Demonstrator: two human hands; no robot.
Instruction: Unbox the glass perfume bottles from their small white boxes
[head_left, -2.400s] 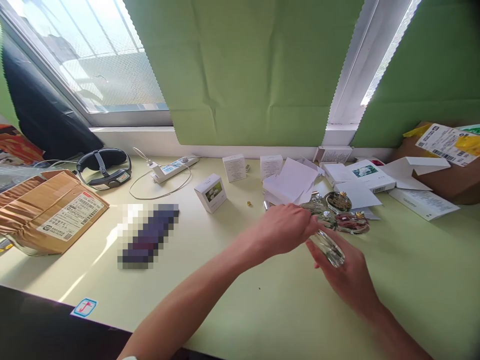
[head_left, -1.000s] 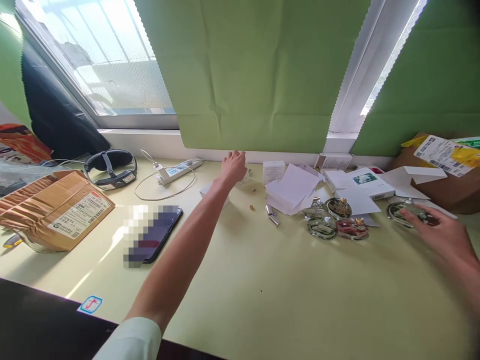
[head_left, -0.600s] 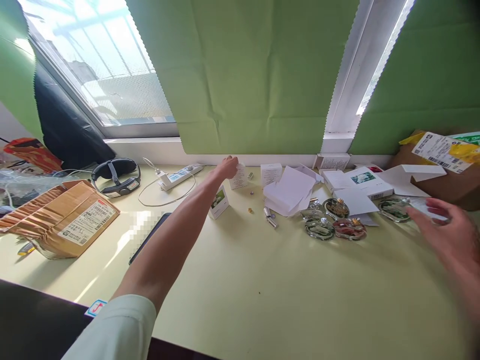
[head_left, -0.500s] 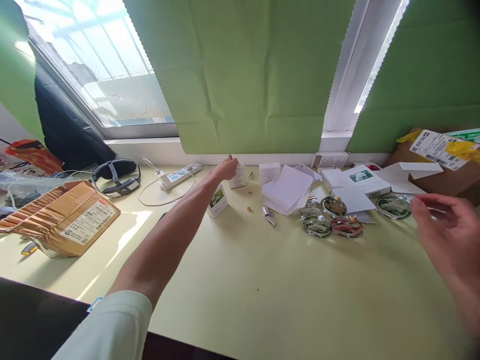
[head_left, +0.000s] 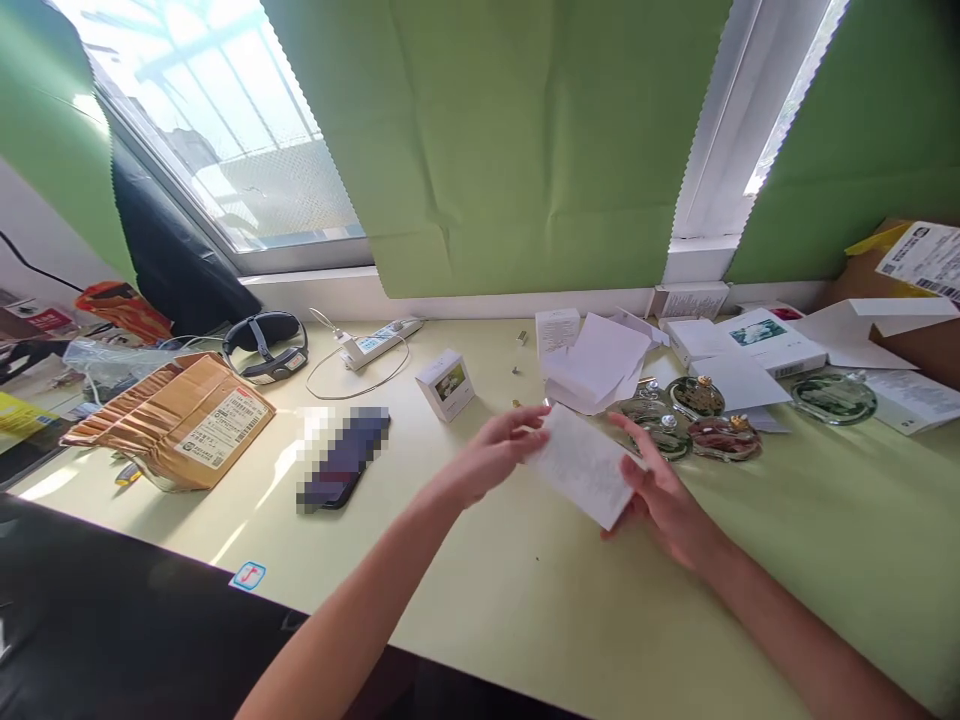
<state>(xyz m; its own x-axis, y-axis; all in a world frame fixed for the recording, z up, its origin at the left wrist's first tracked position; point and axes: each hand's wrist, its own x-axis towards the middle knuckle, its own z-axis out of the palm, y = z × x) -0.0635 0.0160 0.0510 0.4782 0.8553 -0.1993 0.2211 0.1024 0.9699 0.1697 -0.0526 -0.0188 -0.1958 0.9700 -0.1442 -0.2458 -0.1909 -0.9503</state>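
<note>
Both hands hold one small white box (head_left: 581,465) a little above the pale green table (head_left: 525,600), near its middle. My left hand (head_left: 491,455) grips the box's left end with the fingertips. My right hand (head_left: 660,490) cups its right end from below. Just behind the box lie several flat round glass bottles (head_left: 694,420) with gold and silver caps, one apart at the right (head_left: 834,397). A second small white box with a flower picture (head_left: 446,383) stands to the left.
Loose white papers and boxes (head_left: 600,355) lie at the back by the green blinds. A phone (head_left: 341,470), a crushed brown parcel (head_left: 180,420), a black headband device (head_left: 262,335) and a power strip (head_left: 379,340) are on the left. A cardboard box (head_left: 915,300) is far right.
My left hand took the white box from the back by the window and brought it to the middle. My right hand left the glass bottle at the right and came in to hold the box.
</note>
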